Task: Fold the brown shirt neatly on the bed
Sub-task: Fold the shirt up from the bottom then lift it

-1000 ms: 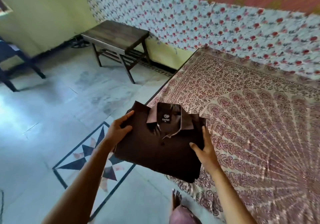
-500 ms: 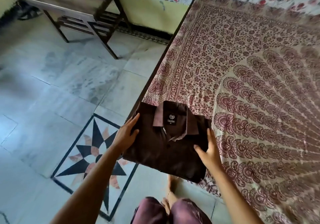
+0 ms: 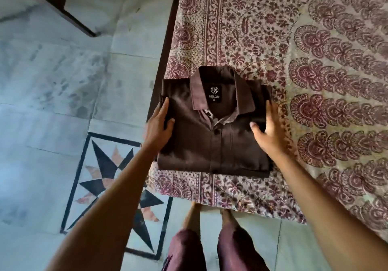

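Bed (image 3: 315, 60), patterned cover, filled the right and far part of the view. Tiled floor (image 3: 63, 81) to the left.

Brown shirt (image 3: 199, 151) lay flat on the near left corner of the bed, its left edge about level with the bed's left side. It was already a compact rectangle, front up, with the sleeves out of sight, presumably tucked under. Edges looked straight and the near edge square to the bed. No loose tail or cuff showed.

Judgement: the folding itself was done and the shirt was set down. All that seemed left was letting go, with perhaps a last smoothing or squaring.

Left hand (image 3: 159, 123) sat at the shirt's left edge, fingers straight and pointing to the far side, thumb lying on top of the fabric.

Right hand (image 3: 269, 132) mirrored it at the right edge, fingers extended along the side, thumb resting on the cloth. This hand was slightly blurred.

Neither hand was curled into a grip; both seemed to steady the bundle. Whether any fingertips were under the edges could not be told.

Collar (image 3: 220, 94) lay at the far end, spread open, lighter brown. Neck label (image 3: 214, 95) faced up, centred.
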{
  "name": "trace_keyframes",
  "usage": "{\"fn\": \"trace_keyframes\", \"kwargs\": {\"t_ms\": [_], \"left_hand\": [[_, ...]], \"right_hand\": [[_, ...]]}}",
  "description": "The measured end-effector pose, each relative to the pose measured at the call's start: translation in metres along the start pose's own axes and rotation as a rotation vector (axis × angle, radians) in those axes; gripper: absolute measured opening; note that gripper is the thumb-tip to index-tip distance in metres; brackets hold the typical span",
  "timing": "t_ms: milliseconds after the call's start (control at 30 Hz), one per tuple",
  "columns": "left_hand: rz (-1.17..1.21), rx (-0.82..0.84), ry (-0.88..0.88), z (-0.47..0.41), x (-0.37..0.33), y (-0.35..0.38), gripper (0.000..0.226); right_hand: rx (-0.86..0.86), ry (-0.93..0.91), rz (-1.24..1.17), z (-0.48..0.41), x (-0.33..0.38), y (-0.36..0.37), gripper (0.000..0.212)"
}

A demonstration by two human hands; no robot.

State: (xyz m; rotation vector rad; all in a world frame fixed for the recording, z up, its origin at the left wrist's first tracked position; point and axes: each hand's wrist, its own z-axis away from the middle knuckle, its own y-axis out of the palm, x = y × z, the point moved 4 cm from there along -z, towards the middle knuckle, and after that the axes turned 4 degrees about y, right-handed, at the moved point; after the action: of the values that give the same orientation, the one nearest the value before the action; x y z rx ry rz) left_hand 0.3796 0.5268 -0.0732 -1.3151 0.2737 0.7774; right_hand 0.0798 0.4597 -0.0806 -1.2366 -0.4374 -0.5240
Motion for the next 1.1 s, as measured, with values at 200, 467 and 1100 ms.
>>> {"fn": "trace_keyframes", "kwargs": {"t_ms": [200,467,1100], "left_hand": [[-0.217,-0.109,-0.073,0.006,-0.003,0.009,0.058],[0.007,-0.169,-0.286,0.086,0.005,0.013,0.056],[-0.291,-0.058,0.01,0.046,-0.024,0.052,0.065]], "right_hand": [[-0.236,0.022,0.158,0.021,0.005,0.017,0.061],[-0.296,0.355,0.15,0.12,-0.015,0.03,0.059],[-0.206,0.032,0.38,0.09,-0.001,0.049,0.06]]}}
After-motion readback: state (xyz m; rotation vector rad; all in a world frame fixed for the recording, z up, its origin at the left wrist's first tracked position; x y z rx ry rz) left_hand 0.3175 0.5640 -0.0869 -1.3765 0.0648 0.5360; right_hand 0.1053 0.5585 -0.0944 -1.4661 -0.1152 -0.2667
